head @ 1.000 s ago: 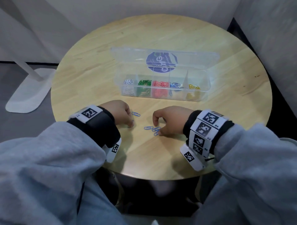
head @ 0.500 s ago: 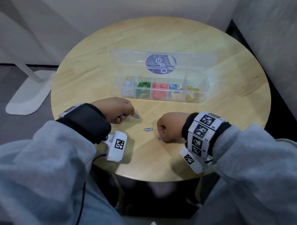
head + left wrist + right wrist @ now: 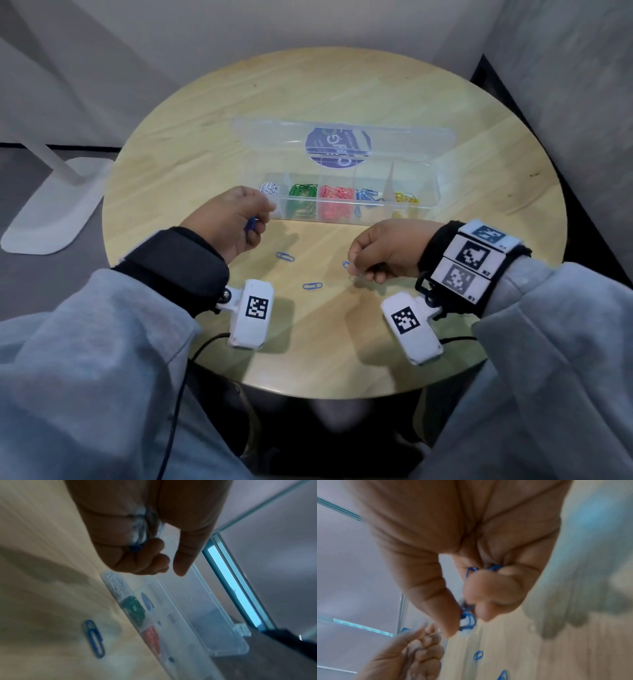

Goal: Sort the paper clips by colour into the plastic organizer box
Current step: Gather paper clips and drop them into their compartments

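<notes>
Centrally on a round wooden table [image 3: 205, 137] sat a clear plastic organizer box [image 3: 424, 202] with its lid [image 3: 274, 137] standing open at the far side and a round blue label [image 3: 337, 147] on that lid. From left to right its compartments held white paper clips [image 3: 270, 187], green paper clips [image 3: 303, 192], red paper clips [image 3: 336, 195], blue paper clips [image 3: 367, 196] and yellow paper clips [image 3: 406, 198]. Nearer than the box, two loose blue clips lay flat on the wood, one [image 3: 285, 256] towards the left and another [image 3: 312, 286] closer to the near edge, well apart from each other. The left hand [image 3: 236, 219] was raised just near the box's left end, fingers curled into the palm around a blue clip [image 3: 251, 224], the thumb sticking out. The right hand [image 3: 383, 253] hovered low over the table to the right of the loose clips, its fingers curled and its thumb and forefinger pinching several blue clips [image 3: 468, 620]. Grey sleeves [image 3: 85, 359] covered both forearms, and each wrist wore a black band with a white marker-tagged camera unit [image 3: 251, 313].
</notes>
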`<state>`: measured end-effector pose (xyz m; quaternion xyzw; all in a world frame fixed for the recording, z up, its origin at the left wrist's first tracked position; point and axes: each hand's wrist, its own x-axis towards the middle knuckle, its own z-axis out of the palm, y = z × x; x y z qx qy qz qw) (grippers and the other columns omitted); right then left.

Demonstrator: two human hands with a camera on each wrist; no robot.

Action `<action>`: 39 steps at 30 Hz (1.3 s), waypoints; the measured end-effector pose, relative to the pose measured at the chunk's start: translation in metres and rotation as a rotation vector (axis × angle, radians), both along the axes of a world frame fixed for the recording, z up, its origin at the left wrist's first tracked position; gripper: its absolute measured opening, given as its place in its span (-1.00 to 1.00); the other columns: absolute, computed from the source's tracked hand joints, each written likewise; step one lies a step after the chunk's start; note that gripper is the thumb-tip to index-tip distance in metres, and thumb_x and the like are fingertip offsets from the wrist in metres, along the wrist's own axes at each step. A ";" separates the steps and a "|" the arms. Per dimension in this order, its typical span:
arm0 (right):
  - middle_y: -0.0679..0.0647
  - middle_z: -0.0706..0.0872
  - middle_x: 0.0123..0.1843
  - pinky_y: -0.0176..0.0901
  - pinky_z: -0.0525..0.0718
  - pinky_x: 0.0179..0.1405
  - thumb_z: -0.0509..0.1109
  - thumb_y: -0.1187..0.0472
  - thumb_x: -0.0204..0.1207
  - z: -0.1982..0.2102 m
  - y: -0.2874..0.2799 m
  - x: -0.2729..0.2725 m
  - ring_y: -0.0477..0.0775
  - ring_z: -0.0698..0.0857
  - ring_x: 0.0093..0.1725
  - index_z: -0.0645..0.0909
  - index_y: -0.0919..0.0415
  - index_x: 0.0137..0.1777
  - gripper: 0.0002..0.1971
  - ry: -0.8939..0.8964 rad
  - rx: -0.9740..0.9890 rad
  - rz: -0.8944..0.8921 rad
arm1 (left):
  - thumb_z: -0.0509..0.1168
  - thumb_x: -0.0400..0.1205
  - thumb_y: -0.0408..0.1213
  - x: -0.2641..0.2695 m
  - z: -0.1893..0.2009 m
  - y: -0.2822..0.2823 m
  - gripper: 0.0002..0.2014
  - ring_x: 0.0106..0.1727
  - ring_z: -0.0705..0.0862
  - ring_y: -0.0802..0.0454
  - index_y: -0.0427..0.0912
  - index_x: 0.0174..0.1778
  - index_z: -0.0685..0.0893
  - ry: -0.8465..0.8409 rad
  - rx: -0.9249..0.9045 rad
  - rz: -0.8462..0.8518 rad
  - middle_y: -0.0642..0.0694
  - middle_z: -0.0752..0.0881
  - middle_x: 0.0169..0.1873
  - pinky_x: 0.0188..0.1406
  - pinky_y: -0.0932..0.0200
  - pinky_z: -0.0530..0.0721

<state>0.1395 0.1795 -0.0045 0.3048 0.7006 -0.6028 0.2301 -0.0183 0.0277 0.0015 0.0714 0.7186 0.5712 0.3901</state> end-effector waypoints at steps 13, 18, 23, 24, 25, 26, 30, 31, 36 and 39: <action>0.04 0.60 -0.54 -0.45 0.51 -0.68 0.27 0.53 0.52 0.002 0.004 0.002 -0.16 0.53 -0.67 0.54 0.26 -0.26 -0.80 0.153 -0.247 -0.321 | 0.43 0.44 -0.23 0.019 -0.026 0.000 -0.84 -0.37 0.49 0.02 0.04 -0.14 0.60 0.680 -0.704 -0.587 0.05 0.50 -0.43 -0.34 0.19 0.36; 0.10 0.50 -0.38 -0.45 0.62 -0.57 0.18 0.47 0.56 0.005 0.004 0.002 -0.13 0.52 -0.61 0.65 0.34 -0.13 -0.80 0.207 -0.356 -0.443 | 0.43 0.50 -0.21 0.019 -0.023 0.001 -0.77 -0.27 0.56 0.06 -0.05 -0.43 0.54 0.663 -0.765 -0.637 0.04 0.66 -0.31 -0.33 0.25 0.40; 0.07 0.51 -0.47 -0.47 0.54 -0.66 0.12 0.39 0.58 0.006 0.004 0.002 -0.13 0.50 -0.65 0.63 0.35 -0.21 -0.75 0.197 -0.391 -0.514 | 0.32 0.53 -0.34 0.019 -0.016 0.001 -0.78 -0.47 0.48 0.01 -0.13 -0.45 0.53 0.329 -0.595 -0.620 -0.10 0.59 -0.46 -0.43 0.27 0.44; 0.07 0.49 -0.46 -0.47 0.52 -0.68 0.11 0.38 0.59 0.006 0.004 0.001 -0.13 0.51 -0.66 0.60 0.33 -0.24 -0.74 0.191 -0.398 -0.529 | 0.26 0.55 -0.40 0.020 -0.012 0.002 -0.77 -0.52 0.46 0.02 -0.17 -0.43 0.48 0.192 -0.494 -0.548 -0.13 0.55 -0.47 -0.52 0.31 0.42; 0.07 0.49 -0.46 -0.47 0.51 -0.70 0.09 0.36 0.59 0.006 0.005 0.001 -0.13 0.51 -0.67 0.57 0.31 -0.26 -0.74 0.188 -0.413 -0.549 | 0.24 0.53 -0.44 0.019 -0.008 0.003 -0.79 -0.57 0.47 0.06 -0.20 -0.42 0.44 0.077 -0.398 -0.460 -0.13 0.53 -0.47 -0.64 0.35 0.38; 0.07 0.50 -0.47 -0.46 0.50 -0.71 0.08 0.36 0.59 0.006 0.005 0.000 -0.12 0.52 -0.67 0.54 0.30 -0.27 -0.73 0.187 -0.430 -0.570 | 0.26 0.44 -0.43 0.018 -0.003 0.003 -0.83 -0.62 0.50 0.10 -0.20 -0.42 0.41 -0.013 -0.310 -0.380 -0.13 0.54 -0.47 -0.73 0.40 0.35; 0.12 0.52 -0.44 -0.44 0.55 -0.68 0.02 0.35 0.59 0.006 0.006 0.000 -0.08 0.55 -0.66 0.51 0.31 -0.28 -0.71 0.198 -0.468 -0.611 | 0.19 0.20 -0.40 0.011 0.011 0.001 -0.89 -0.65 0.49 0.14 -0.16 -0.46 0.38 -0.188 -0.075 -0.217 -0.07 0.57 -0.57 -0.77 0.43 0.32; 0.14 0.52 -0.41 -0.43 0.58 -0.66 0.02 0.36 0.60 0.005 0.006 0.000 -0.07 0.57 -0.65 0.51 0.32 -0.26 -0.71 0.198 -0.476 -0.615 | 0.22 0.24 -0.41 0.011 0.012 0.001 -0.87 -0.64 0.47 0.14 -0.14 -0.46 0.38 -0.189 -0.073 -0.218 -0.06 0.57 -0.57 -0.77 0.43 0.31; 0.24 0.51 -0.28 -0.34 0.72 -0.50 -0.05 0.51 0.51 0.017 0.008 0.002 0.01 0.62 -0.50 0.51 0.41 -0.16 -0.72 0.238 -0.521 -0.655 | 0.39 0.51 -0.37 0.025 0.000 0.005 -0.77 -0.56 0.33 0.11 -0.05 -0.33 0.48 0.153 -0.362 -0.530 -0.02 0.46 -0.46 -0.64 0.34 0.20; 0.25 0.49 -0.17 -0.33 0.76 -0.42 -0.11 0.62 0.48 0.030 0.015 0.004 0.06 0.58 -0.27 0.50 0.43 -0.16 -0.66 0.337 -0.483 -0.707 | 0.47 0.43 -0.21 0.038 -0.009 0.007 -0.83 -0.45 0.43 0.14 0.00 -0.20 0.59 0.518 -0.628 -0.779 0.09 0.52 -0.45 -0.49 0.26 0.31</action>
